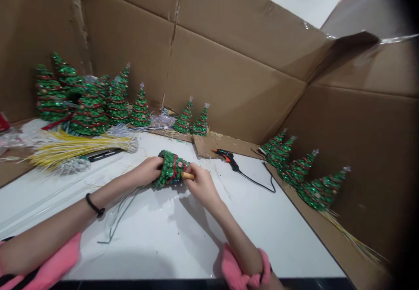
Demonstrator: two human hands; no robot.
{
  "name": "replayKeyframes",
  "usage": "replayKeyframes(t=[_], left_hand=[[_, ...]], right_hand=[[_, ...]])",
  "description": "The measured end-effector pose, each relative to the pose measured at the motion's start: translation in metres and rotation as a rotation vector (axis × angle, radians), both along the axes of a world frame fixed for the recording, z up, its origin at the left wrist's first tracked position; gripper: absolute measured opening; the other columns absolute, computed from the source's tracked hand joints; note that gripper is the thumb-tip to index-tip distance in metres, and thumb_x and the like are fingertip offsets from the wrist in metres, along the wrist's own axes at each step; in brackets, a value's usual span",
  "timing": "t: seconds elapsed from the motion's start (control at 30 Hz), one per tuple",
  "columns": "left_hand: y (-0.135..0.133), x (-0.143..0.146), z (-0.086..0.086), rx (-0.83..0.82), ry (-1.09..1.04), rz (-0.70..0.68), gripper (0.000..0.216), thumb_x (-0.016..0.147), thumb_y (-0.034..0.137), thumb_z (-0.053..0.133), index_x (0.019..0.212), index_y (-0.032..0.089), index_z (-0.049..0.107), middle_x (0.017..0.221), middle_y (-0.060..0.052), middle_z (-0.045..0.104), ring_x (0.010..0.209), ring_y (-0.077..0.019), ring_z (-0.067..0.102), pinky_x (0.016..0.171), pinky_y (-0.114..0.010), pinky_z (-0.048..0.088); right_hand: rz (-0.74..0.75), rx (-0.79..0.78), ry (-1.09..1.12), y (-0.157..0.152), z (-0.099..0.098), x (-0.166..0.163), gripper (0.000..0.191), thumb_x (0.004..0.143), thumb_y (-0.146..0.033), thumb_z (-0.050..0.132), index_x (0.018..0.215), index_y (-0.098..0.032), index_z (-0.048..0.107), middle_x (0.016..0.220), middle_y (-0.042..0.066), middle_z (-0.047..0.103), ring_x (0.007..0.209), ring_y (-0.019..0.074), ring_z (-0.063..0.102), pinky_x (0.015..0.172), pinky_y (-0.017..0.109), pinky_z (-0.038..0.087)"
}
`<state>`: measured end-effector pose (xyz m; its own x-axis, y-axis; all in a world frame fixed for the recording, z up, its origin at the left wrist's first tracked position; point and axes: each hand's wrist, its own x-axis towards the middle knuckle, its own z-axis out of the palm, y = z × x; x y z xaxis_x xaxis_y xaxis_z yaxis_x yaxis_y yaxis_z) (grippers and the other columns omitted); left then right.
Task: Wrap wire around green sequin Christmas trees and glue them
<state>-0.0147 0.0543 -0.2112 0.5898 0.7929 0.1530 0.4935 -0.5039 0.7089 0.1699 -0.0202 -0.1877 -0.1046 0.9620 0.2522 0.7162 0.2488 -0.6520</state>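
A green miniature Christmas tree (168,168) with red garland lies on its side above the white table. My left hand (153,168) holds it from its wide base end, with the fingers out of sight inside or behind the base. Pinched in my right hand (202,185) is a tool with a short, light wooden handle (188,175); its working end is hidden against the tree. The right fingertips are at the tree's narrower end. Bent green wires (121,216) trail on the table below the left wrist.
A black and orange glue gun (229,158) rests near a cardboard piece (212,144), its cord running right. At left lie a bundle of yellow and white wires (88,144) and a black tool (106,154). Several finished trees (91,107) line the cardboard walls (229,63), with more trees (301,168) at right.
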Motion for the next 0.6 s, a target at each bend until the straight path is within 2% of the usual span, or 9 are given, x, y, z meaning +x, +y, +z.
replayKeyframes(t=[0.1, 0.27, 0.5, 0.6], left_hand=[[0.003, 0.001, -0.001, -0.009, -0.039, -0.001, 0.027, 0.066, 0.018, 0.044, 0.077, 0.011, 0.069, 0.085, -0.008, 0.071, 0.08, -0.0253, 0.06, 0.073, -0.031, 0.046], [0.0, 0.003, -0.001, -0.055, -0.18, -0.042, 0.029, 0.069, 0.022, 0.052, 0.09, 0.013, 0.07, 0.088, -0.006, 0.071, 0.082, -0.0243, 0.06, 0.075, -0.031, 0.047], [0.001, -0.002, 0.004, 0.097, -0.002, -0.007, 0.021, 0.068, 0.018, 0.048, 0.07, 0.014, 0.068, 0.072, -0.003, 0.069, 0.069, -0.0211, 0.059, 0.064, -0.027, 0.043], [0.004, -0.003, 0.002, 0.125, -0.014, 0.017, 0.019, 0.066, 0.017, 0.048, 0.065, 0.013, 0.067, 0.068, -0.003, 0.068, 0.065, -0.0208, 0.058, 0.061, -0.026, 0.042]], right_hand=[[-0.074, 0.05, 0.046, 0.001, -0.007, -0.004, 0.007, 0.067, -0.014, 0.045, 0.066, -0.021, 0.045, 0.059, -0.005, 0.052, 0.057, 0.0122, 0.046, 0.053, 0.022, 0.025], [-0.13, 0.094, 0.076, 0.003, -0.014, -0.006, 0.006, 0.067, -0.015, 0.046, 0.067, -0.021, 0.046, 0.058, -0.005, 0.052, 0.056, 0.0121, 0.046, 0.052, 0.022, 0.025], [-0.156, 0.113, 0.053, 0.003, -0.016, -0.015, 0.006, 0.065, -0.015, 0.046, 0.067, -0.021, 0.044, 0.056, -0.005, 0.049, 0.053, 0.0124, 0.043, 0.05, 0.022, 0.023], [-0.115, 0.123, 0.075, 0.004, -0.019, -0.015, 0.008, 0.065, -0.013, 0.046, 0.067, -0.021, 0.044, 0.058, -0.004, 0.049, 0.054, 0.0126, 0.043, 0.051, 0.022, 0.024]])
